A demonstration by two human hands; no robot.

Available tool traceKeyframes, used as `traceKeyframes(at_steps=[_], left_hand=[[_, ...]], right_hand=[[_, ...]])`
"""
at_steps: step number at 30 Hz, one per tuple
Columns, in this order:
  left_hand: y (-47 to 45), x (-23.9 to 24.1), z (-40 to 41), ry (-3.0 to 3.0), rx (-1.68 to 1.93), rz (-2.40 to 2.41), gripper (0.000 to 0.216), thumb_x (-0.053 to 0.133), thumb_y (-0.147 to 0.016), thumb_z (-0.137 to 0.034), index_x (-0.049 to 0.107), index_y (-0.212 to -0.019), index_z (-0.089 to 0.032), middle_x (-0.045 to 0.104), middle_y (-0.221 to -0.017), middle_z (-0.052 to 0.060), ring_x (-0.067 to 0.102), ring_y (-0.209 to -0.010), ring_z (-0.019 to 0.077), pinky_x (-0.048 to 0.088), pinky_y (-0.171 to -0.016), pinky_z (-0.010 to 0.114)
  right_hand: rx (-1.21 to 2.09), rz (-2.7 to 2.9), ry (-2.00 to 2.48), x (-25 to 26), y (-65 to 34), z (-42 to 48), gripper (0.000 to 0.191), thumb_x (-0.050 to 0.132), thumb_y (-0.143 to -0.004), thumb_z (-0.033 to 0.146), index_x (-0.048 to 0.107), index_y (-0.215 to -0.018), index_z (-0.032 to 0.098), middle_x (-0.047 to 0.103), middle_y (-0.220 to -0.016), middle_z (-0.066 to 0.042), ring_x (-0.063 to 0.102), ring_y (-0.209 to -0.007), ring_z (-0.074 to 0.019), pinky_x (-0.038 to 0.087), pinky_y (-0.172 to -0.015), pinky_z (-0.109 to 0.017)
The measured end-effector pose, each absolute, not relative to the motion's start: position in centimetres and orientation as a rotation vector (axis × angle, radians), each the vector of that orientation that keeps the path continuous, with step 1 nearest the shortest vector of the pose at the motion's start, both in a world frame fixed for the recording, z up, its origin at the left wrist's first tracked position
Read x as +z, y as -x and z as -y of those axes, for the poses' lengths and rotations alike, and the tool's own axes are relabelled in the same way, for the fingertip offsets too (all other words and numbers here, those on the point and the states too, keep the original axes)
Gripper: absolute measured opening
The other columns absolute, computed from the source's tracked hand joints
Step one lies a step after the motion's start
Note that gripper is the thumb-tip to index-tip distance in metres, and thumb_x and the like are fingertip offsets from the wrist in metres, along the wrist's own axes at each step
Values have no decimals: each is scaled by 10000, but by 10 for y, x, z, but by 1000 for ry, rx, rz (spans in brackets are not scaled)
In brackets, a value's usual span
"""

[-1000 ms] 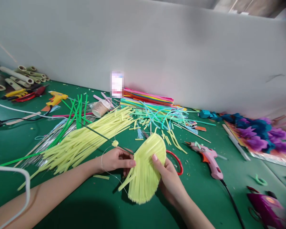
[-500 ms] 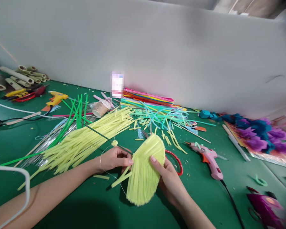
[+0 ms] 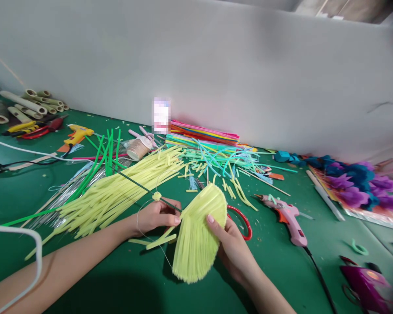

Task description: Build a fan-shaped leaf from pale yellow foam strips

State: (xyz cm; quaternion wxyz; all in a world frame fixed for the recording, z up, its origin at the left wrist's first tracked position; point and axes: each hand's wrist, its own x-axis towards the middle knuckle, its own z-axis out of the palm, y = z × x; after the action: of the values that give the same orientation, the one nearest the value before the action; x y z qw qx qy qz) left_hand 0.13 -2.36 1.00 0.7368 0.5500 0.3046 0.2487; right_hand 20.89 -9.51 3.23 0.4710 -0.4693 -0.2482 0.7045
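Observation:
My right hand (image 3: pixel 234 248) grips a fan-shaped piece of yellow pipe cleaners (image 3: pixel 196 244), thumb on its front, fingers behind. My left hand (image 3: pixel 157 216) is closed at the fan's left corner, its thumb tip against the edge; its other fingers are partly hidden. A thin dark green stem (image 3: pixel 136 182) runs over the left hand to that corner. A small yellow disc (image 3: pixel 156 196) sits on the stem. From near it, a fine wire (image 3: pixel 166 257) loops down to the fan's lower edge. Short yellow strips (image 3: pixel 160 241) show below the left hand.
Behind the left hand lies a heap of yellow pipe cleaners (image 3: pixel 118 196). Red-handled scissors (image 3: pixel 247 224) are partly behind the fan. A pink glue gun (image 3: pixel 291 218) lies to the right, a yellow glue gun (image 3: pixel 78 134) at the left. A white cable (image 3: pixel 37 261) arcs in front.
My left hand has shifted slightly left, away from the fan's middle. The short yellow strips beneath it have moved left and lie flatter. My right hand still holds the fan.

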Motion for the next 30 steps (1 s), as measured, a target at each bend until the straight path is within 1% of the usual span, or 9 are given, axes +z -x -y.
traceKeyframes(at_steps=[2, 7, 11, 17, 22, 27, 30], left_hand=[[-1, 11, 24, -1219, 540, -672, 247, 713, -720, -335, 558, -683, -146, 520, -599, -50, 445, -531, 76, 347, -521, 193], [-1, 11, 23, -1235, 484, -642, 282, 722, -744, -382, 561, -704, -155, 529, -565, -50, 488, -479, 88, 393, -483, 206], [0, 11, 22, -1215, 451, -602, 285, 730, -768, -381, 577, -719, -146, 549, -546, -44, 503, -471, 82, 414, -484, 198], [1, 13, 22, -1202, 439, -623, 314, 767, -734, -394, 593, -696, -136, 554, -566, -39, 514, -489, 82, 443, -483, 197], [0, 13, 21, -1229, 396, -645, 326, 784, -712, -405, 599, -688, -138, 549, -578, -44, 512, -492, 81, 460, -488, 204], [0, 15, 21, -1257, 288, -612, 313, 800, -693, -406, 652, -721, -131, 574, -579, -37, 490, -495, 71, 419, -487, 188], [0, 18, 24, -1280, 199, -608, 314, 800, -682, -432, 686, -731, -144, 618, -592, -18, 522, -523, 92, 416, -488, 195]], right_hand=[[1720, 609, 1155, 32, -209, 95, 423, 795, -717, 444, 692, -1034, 184, 746, -1016, -100, 708, -918, -266, 539, -828, -383], [1715, 607, 1140, 31, -209, 95, 444, 796, -713, 457, 692, -1045, 182, 745, -1018, -105, 706, -926, -264, 529, -861, -396], [1717, 619, 1145, 31, -209, 95, 455, 800, -707, 459, 689, -1052, 185, 743, -1017, -107, 705, -931, -270, 529, -860, -405], [1734, 634, 1129, 30, -211, 94, 416, 783, -737, 444, 681, -1045, 184, 741, -1023, -103, 697, -950, -267, 531, -851, -393], [1720, 641, 1142, 32, -210, 94, 442, 785, -726, 464, 681, -1050, 182, 740, -1007, -108, 695, -950, -283, 533, -844, -412], [1725, 670, 1143, 31, -208, 94, 465, 768, -738, 478, 671, -1074, 171, 747, -955, -107, 704, -919, -283, 541, -821, -408], [1730, 690, 1140, 30, -206, 95, 455, 752, -762, 464, 659, -1101, 175, 753, -931, -100, 708, -913, -281, 554, -795, -395]])
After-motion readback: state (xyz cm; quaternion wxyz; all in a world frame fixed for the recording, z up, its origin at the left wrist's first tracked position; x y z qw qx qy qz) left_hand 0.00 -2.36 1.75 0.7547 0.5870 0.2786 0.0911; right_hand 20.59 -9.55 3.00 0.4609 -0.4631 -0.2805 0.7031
